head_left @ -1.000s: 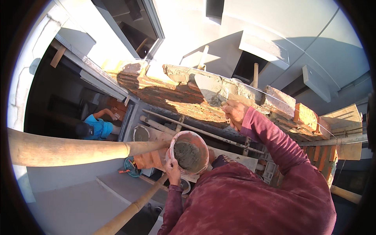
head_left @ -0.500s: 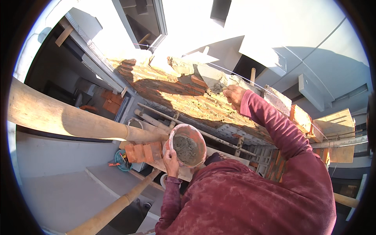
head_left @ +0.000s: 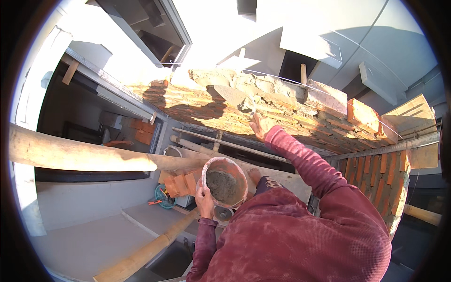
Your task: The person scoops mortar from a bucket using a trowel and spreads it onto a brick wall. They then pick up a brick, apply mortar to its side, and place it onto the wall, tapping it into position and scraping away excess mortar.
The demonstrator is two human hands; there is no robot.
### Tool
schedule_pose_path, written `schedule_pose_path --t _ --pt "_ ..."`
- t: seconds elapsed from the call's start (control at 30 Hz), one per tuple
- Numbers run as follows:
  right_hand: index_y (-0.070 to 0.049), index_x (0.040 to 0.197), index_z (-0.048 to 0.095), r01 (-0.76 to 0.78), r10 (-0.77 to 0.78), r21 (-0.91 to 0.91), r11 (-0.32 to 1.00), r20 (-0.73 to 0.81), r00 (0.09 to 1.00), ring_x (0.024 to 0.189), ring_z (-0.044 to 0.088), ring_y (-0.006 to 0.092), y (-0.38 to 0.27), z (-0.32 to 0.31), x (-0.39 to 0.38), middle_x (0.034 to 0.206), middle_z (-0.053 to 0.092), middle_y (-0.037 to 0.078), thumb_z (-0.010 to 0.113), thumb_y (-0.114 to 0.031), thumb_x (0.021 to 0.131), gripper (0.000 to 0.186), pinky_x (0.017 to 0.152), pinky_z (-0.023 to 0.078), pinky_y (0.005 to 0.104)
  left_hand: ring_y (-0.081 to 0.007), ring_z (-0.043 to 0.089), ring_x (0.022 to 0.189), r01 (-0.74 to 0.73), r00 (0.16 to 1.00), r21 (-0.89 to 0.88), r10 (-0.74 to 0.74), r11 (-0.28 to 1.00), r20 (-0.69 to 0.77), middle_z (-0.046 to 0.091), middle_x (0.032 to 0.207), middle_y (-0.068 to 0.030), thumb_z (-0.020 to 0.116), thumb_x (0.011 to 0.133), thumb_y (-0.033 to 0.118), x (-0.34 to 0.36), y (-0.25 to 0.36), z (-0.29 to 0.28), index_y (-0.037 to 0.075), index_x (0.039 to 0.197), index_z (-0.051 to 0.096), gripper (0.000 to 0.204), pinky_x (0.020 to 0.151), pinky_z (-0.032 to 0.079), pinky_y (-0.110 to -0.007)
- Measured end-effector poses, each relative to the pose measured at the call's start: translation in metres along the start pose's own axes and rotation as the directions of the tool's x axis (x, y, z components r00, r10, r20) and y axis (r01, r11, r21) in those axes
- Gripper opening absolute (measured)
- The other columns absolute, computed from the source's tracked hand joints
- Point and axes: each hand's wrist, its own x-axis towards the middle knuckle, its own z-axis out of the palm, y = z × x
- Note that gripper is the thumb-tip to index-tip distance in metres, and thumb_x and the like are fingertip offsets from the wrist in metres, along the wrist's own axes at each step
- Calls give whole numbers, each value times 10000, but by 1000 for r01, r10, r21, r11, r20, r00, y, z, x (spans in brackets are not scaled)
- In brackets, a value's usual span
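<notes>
My left hand [head_left: 204,203] is closed on the rim of a bucket [head_left: 244,184], which it holds in front of my body. Grey mortar [head_left: 221,186] lies inside the bucket. My right hand [head_left: 261,126] grips the handle of a pointed trowel [head_left: 231,97]. The blade is over the upper part of a brick wall [head_left: 188,111], at its mortar-smeared edge; whether it touches cannot be told. Wet mortar [head_left: 275,88] runs along the top of the wall. A whitish brick [head_left: 327,97] and an orange brick [head_left: 362,115] sit on top, farther right.
A thin string [head_left: 277,76] stretches along the wall's top. One thick bamboo pole [head_left: 84,149] crosses at left, another pole [head_left: 145,246] below it. Loose bricks [head_left: 181,184] are stacked beside the bucket, near a blue-green basket [head_left: 164,197]. My bare foot [head_left: 254,175] rests on a plank [head_left: 293,183].
My right hand and the trowel have moved left along the wall and lower, away from its top edge. The bucket stays in my left hand. The whole view has shifted somewhat.
</notes>
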Motion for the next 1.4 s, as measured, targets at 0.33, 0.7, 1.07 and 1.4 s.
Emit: schedule_pose_path --t 0.33,0.7,1.07,1.4 --pt "15 1146 507 -254 255 33 967 -13 967 944 637 398 88 11 -60 1039 653 221 492 -214 955 298 805 504 445 -48 372 612 -159 987 91 160 983 -3 398 667 42 499 1016 310 -7 55 -4 43 760 495 370 571 469 -276" --pt "-32 1091 496 319 -182 -315 894 396 900 793 653 363 -63 -22 -120 952 564 150 577 -125 846 275 623 536 424 -64 449 485 -362 901 63 331 930 279 458 608 20 465 1014 312 33 141 -11 3 838 575 372 449 453 -267" --pt "51 1064 467 309 -113 -392 867 449 886 745 669 368 -98 -37 -130 913 602 234 542 -104 850 275 643 542 455 -137 560 647 -473 808 236 310 849 501 562 666 -53 504 935 179 23 222 -17 -31 881 617 245 590 444 -336" --pt "9 825 577 41 -5 -37 998 681 732 686 653 250 -53 -41 -110 698 616 120 549 -174 881 193 606 496 366 -308 606 711 -967 199 28 678 254 707 636 820 -147 582 871 126 16 262 49 6 947 661 162 633 485 -373"
